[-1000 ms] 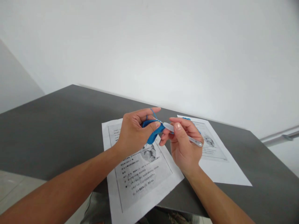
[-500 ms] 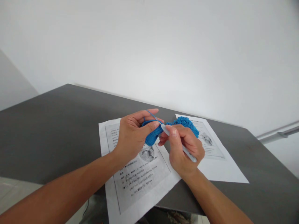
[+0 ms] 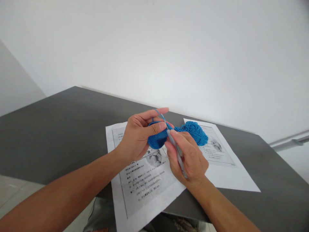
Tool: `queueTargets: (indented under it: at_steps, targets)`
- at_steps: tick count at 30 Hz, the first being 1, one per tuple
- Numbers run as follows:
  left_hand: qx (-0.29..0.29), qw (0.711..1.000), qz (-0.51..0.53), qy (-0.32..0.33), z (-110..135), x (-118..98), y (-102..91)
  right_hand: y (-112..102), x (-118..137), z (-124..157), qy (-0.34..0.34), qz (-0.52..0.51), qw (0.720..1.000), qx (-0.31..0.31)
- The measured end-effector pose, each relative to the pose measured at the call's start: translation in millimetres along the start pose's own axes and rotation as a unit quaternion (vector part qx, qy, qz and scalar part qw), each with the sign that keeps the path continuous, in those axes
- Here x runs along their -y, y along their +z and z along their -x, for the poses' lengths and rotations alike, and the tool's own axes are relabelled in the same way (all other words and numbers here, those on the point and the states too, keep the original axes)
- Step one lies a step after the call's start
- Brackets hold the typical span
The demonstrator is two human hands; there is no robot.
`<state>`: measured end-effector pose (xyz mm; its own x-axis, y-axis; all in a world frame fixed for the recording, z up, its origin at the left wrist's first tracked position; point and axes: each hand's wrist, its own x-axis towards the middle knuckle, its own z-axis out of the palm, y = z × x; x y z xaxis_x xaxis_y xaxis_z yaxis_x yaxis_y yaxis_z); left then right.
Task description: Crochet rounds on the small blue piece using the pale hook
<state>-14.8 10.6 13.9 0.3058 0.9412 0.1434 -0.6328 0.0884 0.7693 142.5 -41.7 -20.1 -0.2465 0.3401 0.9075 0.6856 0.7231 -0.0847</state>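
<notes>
My left hand [image 3: 138, 133] pinches a blue crochet piece [image 3: 156, 140] between thumb and fingers, its index finger stretched out with a strand of blue yarn over it. In my right hand [image 3: 190, 158] is a crochet hook [image 3: 179, 154] with a grey handle, held like a pen. The hook's thin metal tip meets the upper edge of the crochet piece, close to my left thumb and the taut strand. Just behind my right hand lies a loose ball of blue yarn [image 3: 196, 132], linked by yarn towards the work. My fingers hide part of the piece.
Beneath my hands lies a printed sheet [image 3: 145, 206] with text and a picture, overhanging the near edge of the dark grey table [image 3: 60, 138]. A second printed sheet [image 3: 238, 177] lies to the right under the yarn ball. A white wall [image 3: 154, 58] rises behind.
My right hand has turned, so the hook's handle now points more steeply down towards me. The left index finger has lifted slightly, and the crochet piece shows a broader face. The view has shifted a little.
</notes>
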Motion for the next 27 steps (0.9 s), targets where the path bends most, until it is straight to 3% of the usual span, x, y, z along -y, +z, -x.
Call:
queueTargets:
  at_steps: [12,27]
  targets:
    - [0.018,0.999,-0.037,-0.006,-5.3,-9.0,-10.7,-17.4,-22.8,-11.8,0.054,-0.185,0.981,0.027]
    - [0.007,0.994,-0.110,-0.009,-6.6,-12.0,-16.1,-27.7,-32.7,-14.2,0.029,-0.168,0.984,0.044]
